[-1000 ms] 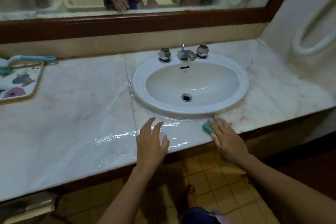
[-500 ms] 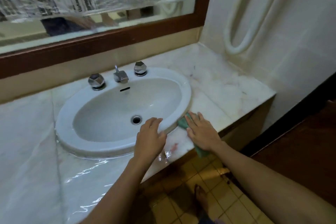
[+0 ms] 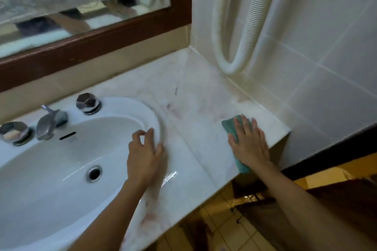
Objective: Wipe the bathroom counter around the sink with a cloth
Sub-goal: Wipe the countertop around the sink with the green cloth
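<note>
A pale marble counter [image 3: 195,96] runs to the tiled side wall on the right. A white oval sink [image 3: 51,169] is set into it at the left. My right hand [image 3: 247,142] lies flat with straight fingers on a teal cloth [image 3: 230,126], pressing it to the counter near the right end. The cloth's tail [image 3: 242,166] shows under my wrist at the front edge. My left hand [image 3: 145,153] rests on the sink's right rim with its fingers loosely bent, holding nothing.
A chrome spout [image 3: 48,122] and two faceted knobs [image 3: 88,104] [image 3: 14,132] stand behind the basin. A white ribbed hose [image 3: 232,63] loops down the tiled wall to the counter's far right corner. A wood-framed mirror [image 3: 81,6] hangs behind. Yellow floor tiles [image 3: 220,230] lie below.
My right hand has slid the cloth rightwards, from the sink's front edge out to the counter's right end. My left hand has moved along to the sink's right rim. My view swung right.
</note>
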